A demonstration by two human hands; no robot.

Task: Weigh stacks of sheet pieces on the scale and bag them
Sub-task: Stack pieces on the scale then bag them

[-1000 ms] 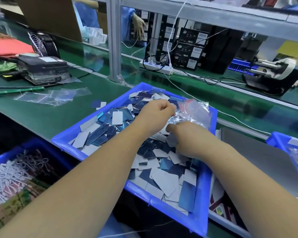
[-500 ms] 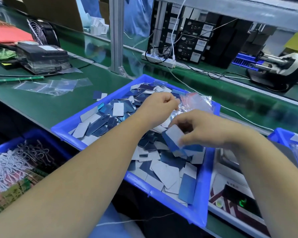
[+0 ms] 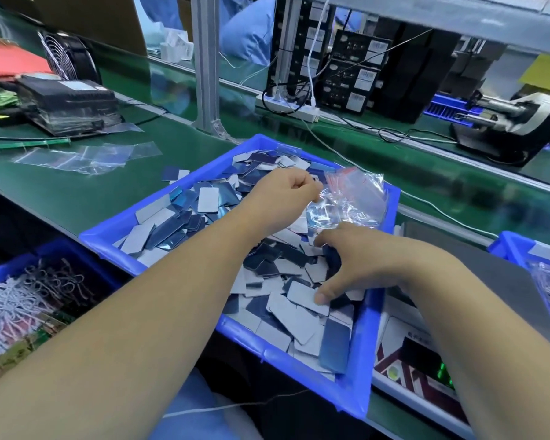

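surface (image 3: 115, 192): green belt carrying my blue bin (image 3: 359, 373) of sheet pieces (image 3: 302, 312)
left hand (image 3: 280, 198): pinching the clear bag (image 3: 350, 198)
right hand (image 3: 356, 265): fingers curled, gathering pieces
tip: square the stack before lifting it to the scale (image 3: 477, 268) on my right

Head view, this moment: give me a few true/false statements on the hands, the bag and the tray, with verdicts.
1. The left hand pinches the clear plastic bag over the blue tray. True.
2. The right hand rests on the scale. False: it reaches down into the sheet pieces in the tray, fingers curled round some.
3. The scale sits right of the tray, its green display lit. True.
4. The tray holds only white pieces. False: blue and white pieces lie mixed.
5. Spare clear bags lie on the green belt left of the tray. True.
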